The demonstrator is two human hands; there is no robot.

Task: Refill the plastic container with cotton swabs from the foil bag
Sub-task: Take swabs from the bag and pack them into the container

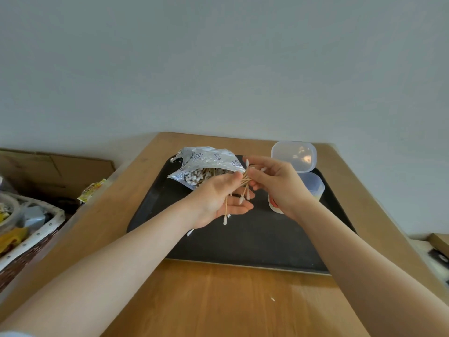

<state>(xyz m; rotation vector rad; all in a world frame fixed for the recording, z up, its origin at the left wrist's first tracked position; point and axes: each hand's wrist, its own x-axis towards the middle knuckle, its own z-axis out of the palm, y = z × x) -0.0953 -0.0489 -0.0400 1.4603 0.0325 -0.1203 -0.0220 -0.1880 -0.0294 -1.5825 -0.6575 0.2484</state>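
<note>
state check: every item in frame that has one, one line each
foil bag: open, lying on the tray, swabs inside
cotton swabs: loose bunch held between both hands above the tray
plastic container: lid flipped open; contents cannot be seen
left hand: palm up, thumb pinching the swabs
right hand: pinching the swabs
tray: flat on the table
</note>
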